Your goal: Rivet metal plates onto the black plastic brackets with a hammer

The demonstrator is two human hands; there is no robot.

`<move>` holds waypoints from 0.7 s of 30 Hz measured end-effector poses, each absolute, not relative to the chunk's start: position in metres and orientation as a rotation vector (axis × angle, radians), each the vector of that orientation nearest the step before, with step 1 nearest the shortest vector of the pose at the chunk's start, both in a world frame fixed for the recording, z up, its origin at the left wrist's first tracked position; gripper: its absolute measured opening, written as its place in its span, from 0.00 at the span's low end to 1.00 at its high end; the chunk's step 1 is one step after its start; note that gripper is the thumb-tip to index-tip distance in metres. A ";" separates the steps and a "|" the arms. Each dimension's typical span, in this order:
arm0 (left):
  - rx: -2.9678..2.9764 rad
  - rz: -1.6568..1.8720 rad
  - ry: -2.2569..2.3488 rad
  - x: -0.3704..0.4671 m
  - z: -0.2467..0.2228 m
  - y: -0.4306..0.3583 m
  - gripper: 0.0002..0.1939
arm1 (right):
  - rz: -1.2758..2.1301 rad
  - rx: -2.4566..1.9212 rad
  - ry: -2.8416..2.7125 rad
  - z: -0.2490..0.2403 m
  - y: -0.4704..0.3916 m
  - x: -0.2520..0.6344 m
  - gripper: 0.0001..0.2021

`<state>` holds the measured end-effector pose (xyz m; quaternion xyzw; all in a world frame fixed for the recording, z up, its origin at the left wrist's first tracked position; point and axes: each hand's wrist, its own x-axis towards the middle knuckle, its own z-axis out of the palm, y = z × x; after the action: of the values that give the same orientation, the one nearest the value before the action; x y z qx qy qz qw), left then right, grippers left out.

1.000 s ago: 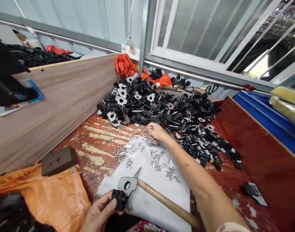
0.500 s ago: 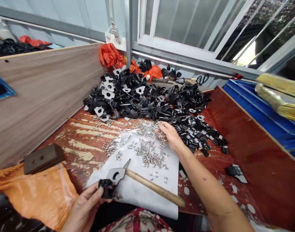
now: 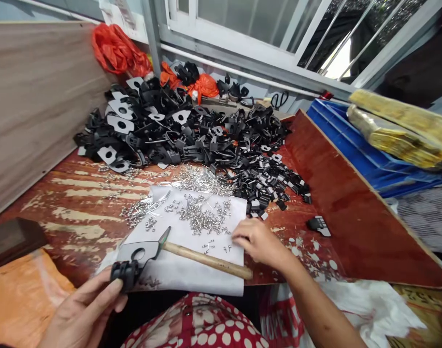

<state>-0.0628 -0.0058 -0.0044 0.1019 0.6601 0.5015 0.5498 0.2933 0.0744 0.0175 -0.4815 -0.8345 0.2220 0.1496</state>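
At the lower left my left hand [image 3: 88, 307] pinches a black plastic clip part [image 3: 125, 274] with a grey, holed plate [image 3: 141, 249]. My right hand [image 3: 257, 241] is at the right edge of the white sheet [image 3: 221, 285], its fingers curled together; whatever they hold is too small or hidden to make out. Between the hands lies a hammer-like tool with a wooden handle [image 3: 209, 261] and a pointed metal head [image 3: 164, 234]. Small silver metal pieces [image 3: 199, 217] are heaped on the sheet, above the handle.
A large pile of black parts [image 3: 206, 135] covers the table's back. One black piece [image 3: 318, 225] lies at the right. Wooden boards stand left and right [image 3: 351, 217]. Beyond are a blue crate [image 3: 351, 145] and red bags [image 3: 119, 50]. An orange bag [image 3: 25, 299] is at lower left.
My right hand has moved from the metal pieces at the back toward the sheet's right edge, nearer my body. The view has turned to the right; my left hand still holds the clip part.
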 end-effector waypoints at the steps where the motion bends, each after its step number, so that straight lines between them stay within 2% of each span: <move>1: 0.265 1.166 1.554 -0.062 -0.006 -0.007 0.26 | 0.648 -1.404 -2.416 0.013 0.060 0.289 0.06; 6: 0.561 1.040 1.522 -0.041 -0.005 -0.010 0.23 | 0.281 -1.817 -2.375 -0.013 0.031 0.252 0.06; 9: 0.737 1.018 1.458 -0.020 0.006 -0.009 0.20 | 0.241 -1.865 -2.359 -0.014 0.031 0.242 0.02; 11: 0.788 0.956 1.321 -0.009 0.011 -0.008 0.18 | 0.421 -1.729 -2.222 -0.008 0.031 0.242 0.03; 16: 0.738 0.774 1.045 0.011 0.002 -0.003 0.19 | 1.157 -1.133 -1.582 0.013 0.019 0.222 0.03; 21: 0.755 0.909 1.066 0.021 -0.006 0.003 0.25 | 1.174 -0.975 -1.516 0.012 0.010 0.189 0.02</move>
<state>0.0209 0.0026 -0.0058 0.3388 0.4786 0.4080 0.6997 0.1886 0.0100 0.0115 -0.3988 -0.6202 0.4803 0.4751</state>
